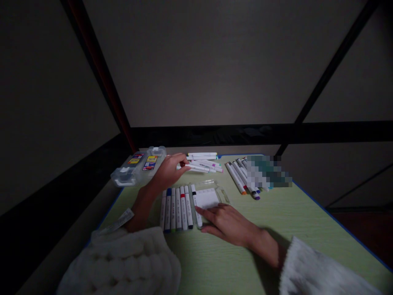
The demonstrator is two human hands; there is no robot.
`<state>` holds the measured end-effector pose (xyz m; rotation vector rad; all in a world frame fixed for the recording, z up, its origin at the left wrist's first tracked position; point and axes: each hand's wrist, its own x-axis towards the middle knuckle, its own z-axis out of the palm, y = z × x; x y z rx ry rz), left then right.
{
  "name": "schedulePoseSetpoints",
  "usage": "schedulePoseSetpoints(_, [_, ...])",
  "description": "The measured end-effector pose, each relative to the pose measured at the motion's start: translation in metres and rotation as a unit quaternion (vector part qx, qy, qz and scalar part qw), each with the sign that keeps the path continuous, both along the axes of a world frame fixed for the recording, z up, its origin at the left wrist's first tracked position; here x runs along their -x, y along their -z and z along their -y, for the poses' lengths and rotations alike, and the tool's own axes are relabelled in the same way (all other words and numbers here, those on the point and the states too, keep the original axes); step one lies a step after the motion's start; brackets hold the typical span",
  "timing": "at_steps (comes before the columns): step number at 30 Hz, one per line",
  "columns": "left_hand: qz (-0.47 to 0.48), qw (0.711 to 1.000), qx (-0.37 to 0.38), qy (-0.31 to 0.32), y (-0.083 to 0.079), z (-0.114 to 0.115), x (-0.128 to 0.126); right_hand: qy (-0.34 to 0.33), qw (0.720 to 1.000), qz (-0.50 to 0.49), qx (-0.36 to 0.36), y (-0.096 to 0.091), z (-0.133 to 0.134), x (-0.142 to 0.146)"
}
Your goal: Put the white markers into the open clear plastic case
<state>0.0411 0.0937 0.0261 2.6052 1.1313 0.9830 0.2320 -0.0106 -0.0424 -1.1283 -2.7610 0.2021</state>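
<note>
A clear plastic marker case lies open on the green table, with several white markers lined up in its left half. My right hand rests flat on the case's near right part, fingers stretched out. My left hand reaches to the far side and pinches a white marker from a loose pile there. Both arms wear fluffy white sleeves.
A clear lid with colourful stickers lies at the table's far left corner. Another row of markers lies at the far right beside a blurred patch. Dark bars and a grey wall stand behind the table.
</note>
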Motion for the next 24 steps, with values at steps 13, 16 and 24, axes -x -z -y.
schedulePoseSetpoints(13, [-0.028,0.998,-0.030,0.037,0.0039,0.0003,-0.0032,-0.016,1.000,-0.016,-0.013,-0.0011,-0.0007,0.0010])
schedulePoseSetpoints(16, [-0.032,0.998,-0.039,0.041,0.0047,0.0005,-0.0042,-0.013,0.999,-0.022,-0.039,-0.0032,-0.0003,0.0015])
schedulePoseSetpoints(24, [-0.028,0.998,-0.029,0.048,0.0028,0.0039,-0.0078,0.045,0.989,-0.088,-0.110,-0.0044,-0.0002,-0.0005])
